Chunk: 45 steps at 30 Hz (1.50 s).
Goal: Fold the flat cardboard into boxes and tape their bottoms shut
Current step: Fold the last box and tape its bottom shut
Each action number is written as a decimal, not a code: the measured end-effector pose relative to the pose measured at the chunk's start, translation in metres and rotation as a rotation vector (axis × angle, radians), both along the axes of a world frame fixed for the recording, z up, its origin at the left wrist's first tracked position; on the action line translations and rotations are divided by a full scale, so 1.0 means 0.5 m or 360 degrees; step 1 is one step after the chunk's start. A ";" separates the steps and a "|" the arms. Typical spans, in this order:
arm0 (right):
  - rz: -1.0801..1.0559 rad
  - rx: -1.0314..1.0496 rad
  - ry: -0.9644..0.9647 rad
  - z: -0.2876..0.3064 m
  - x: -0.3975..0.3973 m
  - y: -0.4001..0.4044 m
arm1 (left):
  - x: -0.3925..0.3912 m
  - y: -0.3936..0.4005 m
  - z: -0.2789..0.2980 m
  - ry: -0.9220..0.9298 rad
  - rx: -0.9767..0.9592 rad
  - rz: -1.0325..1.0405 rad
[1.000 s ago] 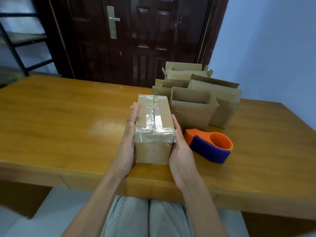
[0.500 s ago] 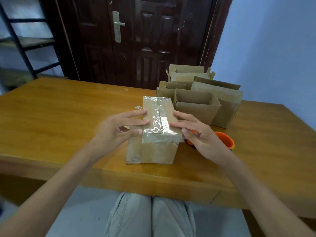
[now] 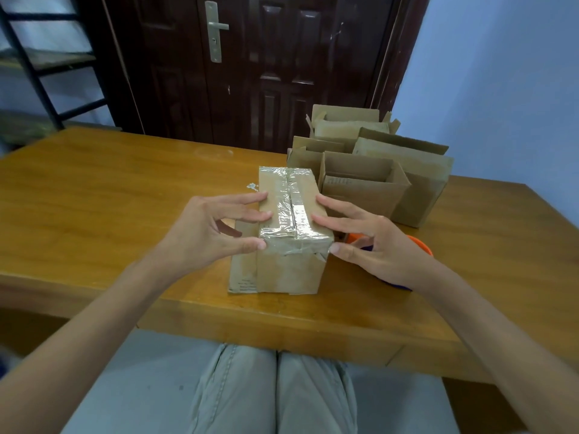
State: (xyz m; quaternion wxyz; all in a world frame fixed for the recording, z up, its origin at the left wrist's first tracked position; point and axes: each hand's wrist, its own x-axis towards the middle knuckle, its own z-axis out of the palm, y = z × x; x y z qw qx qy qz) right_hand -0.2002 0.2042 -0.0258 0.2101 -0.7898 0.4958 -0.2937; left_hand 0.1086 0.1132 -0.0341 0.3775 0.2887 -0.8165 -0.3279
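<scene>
At table centre, our left hand and right hand, flat against the taped box a second ago, now spread fingertips along its sides at nine and three o'clock; sealing looks finished.

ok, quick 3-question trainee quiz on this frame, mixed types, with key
1. True or false: clear tape runs along the upward face of the box between the hands.
2. The tape dispenser is: A) left of the box, B) mostly hidden behind the right hand, C) on the floor.
3. Fill in: the left hand touches the box with straight ____.

Key: 1 true; 2 B; 3 fingers.
</scene>
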 end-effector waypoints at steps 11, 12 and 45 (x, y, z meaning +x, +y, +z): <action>-0.0128 -0.0223 -0.0280 -0.038 0.023 0.000 | -0.018 0.015 -0.029 0.0139 -0.0047 0.0073; -0.0134 -0.0235 -0.0287 -0.039 0.024 0.000 | -0.019 0.015 -0.030 0.0143 -0.0042 0.0072; -0.0395 -0.0669 0.0298 -0.050 0.060 -0.021 | -0.060 0.020 -0.053 -0.0034 -0.0547 0.0349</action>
